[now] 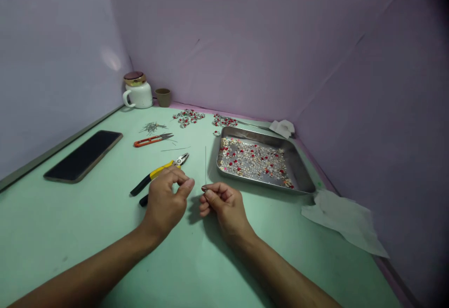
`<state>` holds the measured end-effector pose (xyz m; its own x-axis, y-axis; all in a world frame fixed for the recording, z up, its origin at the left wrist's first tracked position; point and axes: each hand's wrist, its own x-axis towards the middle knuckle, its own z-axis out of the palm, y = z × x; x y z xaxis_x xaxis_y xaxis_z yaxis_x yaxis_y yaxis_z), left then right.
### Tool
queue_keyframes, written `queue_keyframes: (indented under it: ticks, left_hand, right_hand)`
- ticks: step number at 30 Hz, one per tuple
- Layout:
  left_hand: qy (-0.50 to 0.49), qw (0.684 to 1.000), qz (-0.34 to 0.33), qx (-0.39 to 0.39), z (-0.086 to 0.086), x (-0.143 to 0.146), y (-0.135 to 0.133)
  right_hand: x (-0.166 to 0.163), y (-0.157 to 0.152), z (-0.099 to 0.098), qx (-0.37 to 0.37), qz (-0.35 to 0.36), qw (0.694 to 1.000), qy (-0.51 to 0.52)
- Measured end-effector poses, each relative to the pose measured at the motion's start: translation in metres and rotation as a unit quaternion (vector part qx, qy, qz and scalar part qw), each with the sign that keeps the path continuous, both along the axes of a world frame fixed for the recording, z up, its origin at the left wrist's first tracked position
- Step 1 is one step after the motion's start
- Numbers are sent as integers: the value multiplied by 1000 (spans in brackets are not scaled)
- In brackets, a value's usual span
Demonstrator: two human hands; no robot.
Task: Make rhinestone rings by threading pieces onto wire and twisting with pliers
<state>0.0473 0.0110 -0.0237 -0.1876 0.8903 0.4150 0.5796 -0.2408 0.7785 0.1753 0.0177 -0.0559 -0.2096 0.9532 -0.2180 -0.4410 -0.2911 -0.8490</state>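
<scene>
My right hand (224, 207) pinches a thin straight wire (206, 165), which points up and away from the fingertips. Close beside it is my left hand (168, 198), thumb and index finger brought together; whatever they hold is too small to make out. Partly hidden behind the left hand lie pliers with yellow and black handles (156, 172). Another loose wire (175, 149) rests on the table beyond the pliers. Right of the hands sits a metal tray (266, 185) of small white, clear, gold and red beads.
Orange thread snips (150, 140) and a pile of short wires (150, 127) lie farther back. Behind are beaded pieces (188, 118), a white mug (140, 95) and a small brown cup (163, 97). A phone (84, 156) lies left, white tissue (343, 219) right. Walls enclose the table.
</scene>
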Motion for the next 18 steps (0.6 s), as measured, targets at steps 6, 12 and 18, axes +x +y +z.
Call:
queue_keyframes:
  ticks: [6,12,18]
  left_hand:
    - [-163,965,-17,-203,5,1,-4]
    - [-134,898,-98,-409,9,-13,6]
    - [154,985,-36,-71,27,-24,-1]
  right_hand:
    - [1,-5,9,23,-2,1000,2]
    - [12,2,5,19,31,999,-40]
    - [14,3,3,-4,70,994,-78]
